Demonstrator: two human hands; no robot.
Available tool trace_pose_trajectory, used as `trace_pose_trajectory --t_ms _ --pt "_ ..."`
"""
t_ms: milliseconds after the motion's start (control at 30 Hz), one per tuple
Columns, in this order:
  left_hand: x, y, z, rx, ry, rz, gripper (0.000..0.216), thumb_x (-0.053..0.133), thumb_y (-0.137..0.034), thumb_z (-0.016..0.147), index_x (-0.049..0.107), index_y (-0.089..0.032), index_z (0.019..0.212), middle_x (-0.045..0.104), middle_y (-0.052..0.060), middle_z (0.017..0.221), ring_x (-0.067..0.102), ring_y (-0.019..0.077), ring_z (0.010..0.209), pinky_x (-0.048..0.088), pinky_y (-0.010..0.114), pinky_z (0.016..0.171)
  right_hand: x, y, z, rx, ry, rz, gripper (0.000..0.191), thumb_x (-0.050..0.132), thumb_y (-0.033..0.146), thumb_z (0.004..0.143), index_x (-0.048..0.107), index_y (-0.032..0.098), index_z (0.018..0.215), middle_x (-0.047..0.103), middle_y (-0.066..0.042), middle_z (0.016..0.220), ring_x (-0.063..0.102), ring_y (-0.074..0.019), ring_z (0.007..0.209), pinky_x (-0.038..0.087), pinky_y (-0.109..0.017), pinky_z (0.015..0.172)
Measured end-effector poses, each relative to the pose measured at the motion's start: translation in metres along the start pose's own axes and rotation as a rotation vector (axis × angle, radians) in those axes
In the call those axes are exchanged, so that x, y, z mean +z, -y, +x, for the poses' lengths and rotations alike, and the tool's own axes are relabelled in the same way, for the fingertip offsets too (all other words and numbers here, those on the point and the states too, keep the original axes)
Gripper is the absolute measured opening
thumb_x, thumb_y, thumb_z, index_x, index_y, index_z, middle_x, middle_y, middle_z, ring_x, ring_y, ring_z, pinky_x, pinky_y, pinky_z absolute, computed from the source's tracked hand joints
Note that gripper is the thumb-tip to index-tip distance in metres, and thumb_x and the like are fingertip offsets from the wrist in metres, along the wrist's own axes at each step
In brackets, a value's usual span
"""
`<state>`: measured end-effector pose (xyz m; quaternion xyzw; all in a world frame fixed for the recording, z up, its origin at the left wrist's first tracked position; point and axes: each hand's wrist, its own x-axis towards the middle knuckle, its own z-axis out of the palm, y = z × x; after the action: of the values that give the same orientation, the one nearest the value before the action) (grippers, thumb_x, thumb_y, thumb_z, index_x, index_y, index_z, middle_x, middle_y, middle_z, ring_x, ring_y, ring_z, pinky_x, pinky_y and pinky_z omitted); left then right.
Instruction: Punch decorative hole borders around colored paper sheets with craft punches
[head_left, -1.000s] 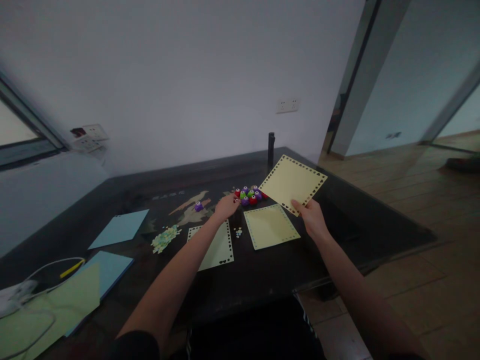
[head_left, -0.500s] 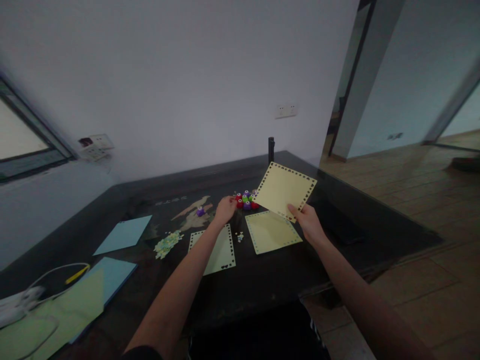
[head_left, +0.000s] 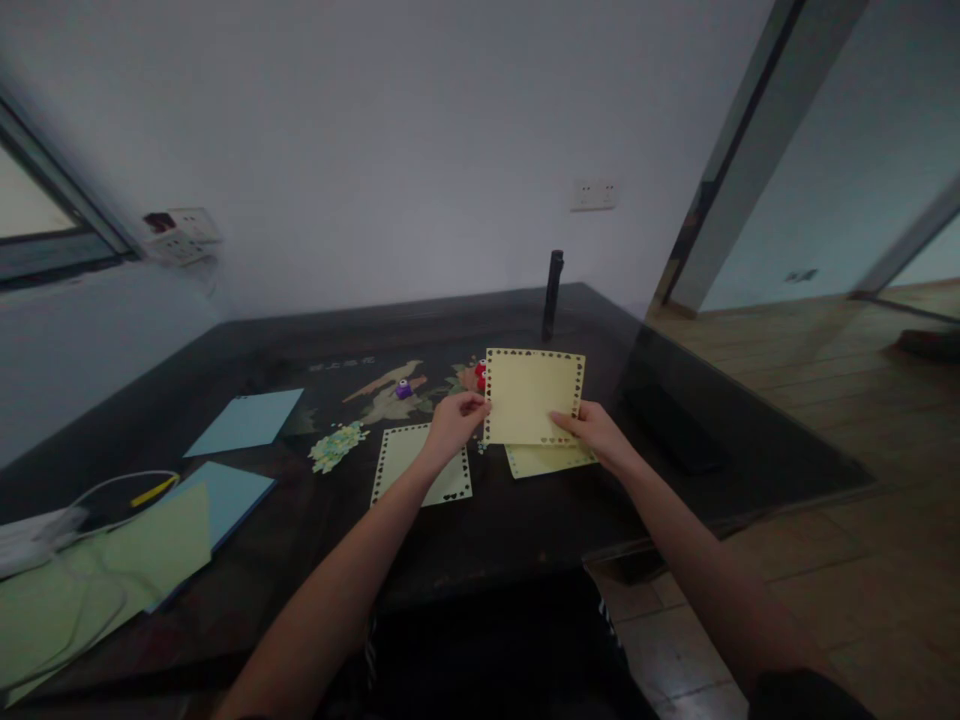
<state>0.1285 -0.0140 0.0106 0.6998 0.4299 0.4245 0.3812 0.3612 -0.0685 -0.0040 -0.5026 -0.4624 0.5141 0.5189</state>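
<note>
In the head view, my right hand (head_left: 596, 432) pinches a yellow paper sheet (head_left: 532, 398) at its lower right, thumb on the front. The sheet is raised toward me, its border punched with small hearts and other shapes. At its left edge is my left hand (head_left: 454, 425), fingers closed on the paper's rim. Below the held sheet, a second yellow punched sheet (head_left: 547, 460) lies partly covered. A pale green punched sheet (head_left: 397, 455) lies under my left forearm. Red craft punches (head_left: 481, 375) peek out behind the held sheet; a purple craft punch (head_left: 403, 389) stands apart.
A heap of paper confetti (head_left: 336, 447) lies left of the pale sheet. Farther left are blue sheets (head_left: 247, 420), green paper (head_left: 150, 550), a yellow pen-like object (head_left: 152, 491) and a white cable. A black upright post (head_left: 553, 295) stands at the back of the dark table (head_left: 510, 540).
The held sheet has swung left and turned more squarely toward me. My left hand has come away from the craft punches to the sheet's left edge. The view has shifted slightly.
</note>
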Motion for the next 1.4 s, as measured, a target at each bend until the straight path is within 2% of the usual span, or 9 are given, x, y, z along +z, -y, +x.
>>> trace_pose_trajectory --t_ms 167,267,333,533,767,1200,1400 --pt "0.007 0.001 -0.006 -0.010 -0.015 -0.019 0.015 0.062 -0.028 0.072 0.057 -0.017 0.081 0.064 0.000 0.066 0.059 0.0138 0.060 0.044 0.024 0.059 -0.012 -0.002 0.008 -0.169 -0.182 -0.082 0.032 0.071 0.039 0.062 0.066 0.015 0.084 0.070 -0.004 0.077 0.060 -0.0150 0.060 0.047 -0.028 0.058" --pt "0.014 -0.001 -0.014 -0.002 -0.029 -0.011 0.024 0.062 -0.025 0.072 0.048 -0.020 0.091 0.063 -0.004 0.063 0.058 0.0117 0.056 0.042 0.022 0.055 -0.021 -0.003 0.012 -0.214 -0.266 -0.146 0.033 0.070 0.036 0.061 0.065 0.014 0.084 0.066 -0.003 0.071 0.057 -0.0132 0.057 0.044 -0.026 0.056" --pt "0.019 -0.001 -0.018 0.021 0.006 0.051 0.022 0.060 -0.022 0.074 0.047 -0.020 0.091 0.063 -0.005 0.063 0.058 0.0111 0.056 0.042 0.021 0.056 -0.025 -0.002 0.012 -0.225 -0.299 -0.211 0.035 0.068 0.035 0.061 0.064 0.014 0.088 0.064 -0.002 0.068 0.056 -0.0133 0.057 0.044 -0.026 0.056" --pt "0.030 0.001 -0.027 0.111 0.115 0.347 0.012 0.055 -0.018 0.077 0.055 -0.021 0.088 0.063 -0.003 0.066 0.059 0.0120 0.061 0.041 0.022 0.060 -0.031 -0.001 0.012 -0.223 -0.310 -0.501 0.033 0.061 0.027 0.066 0.062 0.013 0.096 0.060 0.000 0.061 0.054 -0.0137 0.053 0.042 -0.026 0.052" --pt "0.034 -0.003 -0.030 0.109 0.153 0.485 0.011 0.053 -0.017 0.079 0.061 -0.020 0.086 0.067 -0.001 0.069 0.060 0.0129 0.063 0.041 0.022 0.060 -0.030 -0.001 0.010 -0.187 -0.340 -0.779 0.034 0.058 0.015 0.068 0.062 0.017 0.103 0.062 -0.001 0.066 0.057 -0.0145 0.060 0.042 -0.026 0.058" --pt "0.036 -0.007 -0.034 0.128 0.235 0.657 0.017 0.050 -0.018 0.080 0.065 -0.019 0.089 0.069 0.002 0.077 0.062 0.0148 0.070 0.043 0.024 0.066 -0.031 -0.005 0.010 -0.132 -0.311 -0.954 0.040 0.056 0.013 0.069 0.061 0.021 0.107 0.061 0.001 0.070 0.056 -0.0142 0.065 0.040 -0.024 0.060" --pt "0.037 -0.004 -0.034 0.152 0.256 0.743 0.018 0.048 -0.019 0.081 0.063 -0.020 0.091 0.068 0.004 0.081 0.061 0.0167 0.074 0.044 0.025 0.067 -0.030 -0.010 0.011 -0.097 -0.308 -1.024 0.029 0.056 0.015 0.070 0.065 0.021 0.098 0.060 0.001 0.071 0.055 -0.0135 0.064 0.039 -0.024 0.060"
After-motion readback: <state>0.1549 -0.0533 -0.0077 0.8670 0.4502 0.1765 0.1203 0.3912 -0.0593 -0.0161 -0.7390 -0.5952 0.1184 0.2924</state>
